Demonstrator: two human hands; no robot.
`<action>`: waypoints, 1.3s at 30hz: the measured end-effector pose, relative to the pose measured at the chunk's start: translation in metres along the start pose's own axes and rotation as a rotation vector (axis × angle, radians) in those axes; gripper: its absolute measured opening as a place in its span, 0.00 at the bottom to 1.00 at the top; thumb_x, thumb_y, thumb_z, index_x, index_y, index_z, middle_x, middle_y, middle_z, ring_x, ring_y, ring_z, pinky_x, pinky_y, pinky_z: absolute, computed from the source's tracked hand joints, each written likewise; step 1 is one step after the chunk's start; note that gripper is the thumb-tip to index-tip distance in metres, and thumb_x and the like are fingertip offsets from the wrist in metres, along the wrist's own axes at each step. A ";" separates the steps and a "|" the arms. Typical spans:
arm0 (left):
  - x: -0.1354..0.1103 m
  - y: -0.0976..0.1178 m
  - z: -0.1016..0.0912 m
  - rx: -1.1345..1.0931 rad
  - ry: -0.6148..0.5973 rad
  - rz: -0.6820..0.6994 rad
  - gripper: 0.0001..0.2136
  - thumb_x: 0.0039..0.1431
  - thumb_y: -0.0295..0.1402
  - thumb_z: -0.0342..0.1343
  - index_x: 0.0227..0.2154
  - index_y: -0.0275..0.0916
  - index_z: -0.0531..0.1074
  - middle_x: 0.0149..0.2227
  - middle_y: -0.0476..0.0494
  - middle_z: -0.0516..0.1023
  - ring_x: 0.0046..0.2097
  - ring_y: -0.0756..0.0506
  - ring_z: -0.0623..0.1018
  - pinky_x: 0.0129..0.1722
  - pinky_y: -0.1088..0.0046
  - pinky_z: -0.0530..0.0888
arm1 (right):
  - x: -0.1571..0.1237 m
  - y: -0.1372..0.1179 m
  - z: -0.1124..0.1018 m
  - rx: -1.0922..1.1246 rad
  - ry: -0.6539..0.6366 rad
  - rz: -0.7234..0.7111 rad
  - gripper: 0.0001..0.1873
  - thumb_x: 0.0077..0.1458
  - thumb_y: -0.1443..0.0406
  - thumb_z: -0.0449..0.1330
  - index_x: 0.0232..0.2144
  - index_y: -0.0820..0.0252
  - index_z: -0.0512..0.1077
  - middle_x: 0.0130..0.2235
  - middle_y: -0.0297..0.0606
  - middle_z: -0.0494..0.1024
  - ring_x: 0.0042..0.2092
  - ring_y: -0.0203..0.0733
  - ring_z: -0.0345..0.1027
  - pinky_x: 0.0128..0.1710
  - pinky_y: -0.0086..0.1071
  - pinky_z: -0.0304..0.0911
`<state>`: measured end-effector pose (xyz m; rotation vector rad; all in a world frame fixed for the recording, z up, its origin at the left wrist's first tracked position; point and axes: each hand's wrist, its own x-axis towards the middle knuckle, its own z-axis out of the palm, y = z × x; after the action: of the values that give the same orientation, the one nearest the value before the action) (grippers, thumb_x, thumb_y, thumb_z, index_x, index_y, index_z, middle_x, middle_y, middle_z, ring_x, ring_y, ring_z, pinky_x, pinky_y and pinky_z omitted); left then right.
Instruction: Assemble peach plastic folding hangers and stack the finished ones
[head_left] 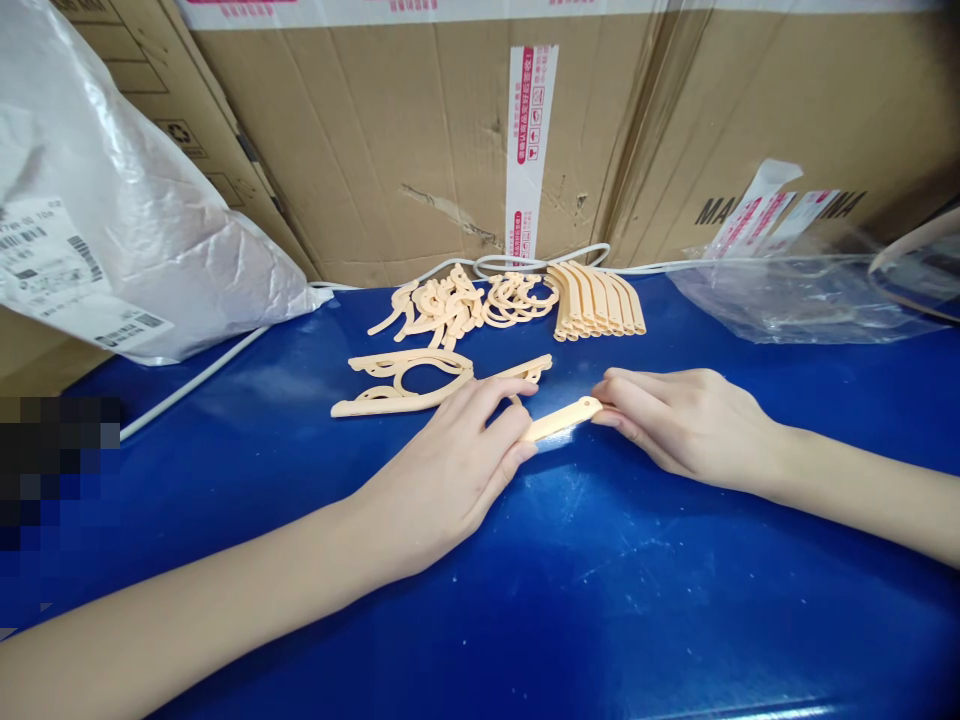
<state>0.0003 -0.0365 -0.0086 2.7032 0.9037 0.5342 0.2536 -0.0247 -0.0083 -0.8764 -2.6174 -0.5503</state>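
Left hand: thumb and fingers clamped on the near end of one strip, cream, narrow, a small hole near its far end. Right hand: fingertips drawn together at that holed end, apparently pinching it; whether a second, smaller part sits between them cannot be told.

Strip, handling: judged light and stiff, probably moulded plastic, smooth enough to slide in dry fingers. Little give expected along its length; the thin wall about the hole is likely the weakest spot. Best hold: flat sides, mid-length, with a second pinch at the end by the edges, hole left uncovered.

Strip, position: between the two hands, tilted slightly, its right end the higher in view, above the blue table. Left fingers cover one end; right fingertips meet the other.

Frame: cream, curved arms about a rounded gap, lying just beyond the left hand. Another cream piece shows past the left knuckles; contact with the fingers cannot be told.

Farther back, left to right: curved parts, heaped; hooks, overlapping; spare strips, in a neat row, apart from both hands. Cable behind these.
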 end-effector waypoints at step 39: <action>0.002 -0.001 0.004 0.014 0.034 0.027 0.09 0.71 0.31 0.37 0.37 0.38 0.62 0.56 0.39 0.64 0.61 0.43 0.62 0.63 0.55 0.57 | 0.005 -0.001 -0.007 0.553 -0.228 0.290 0.18 0.68 0.55 0.41 0.36 0.59 0.63 0.28 0.33 0.73 0.26 0.36 0.69 0.26 0.29 0.59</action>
<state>0.0032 -0.0352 -0.0118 2.7301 0.8843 0.5836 0.2508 -0.0267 -0.0002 -1.1361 -2.5517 0.3550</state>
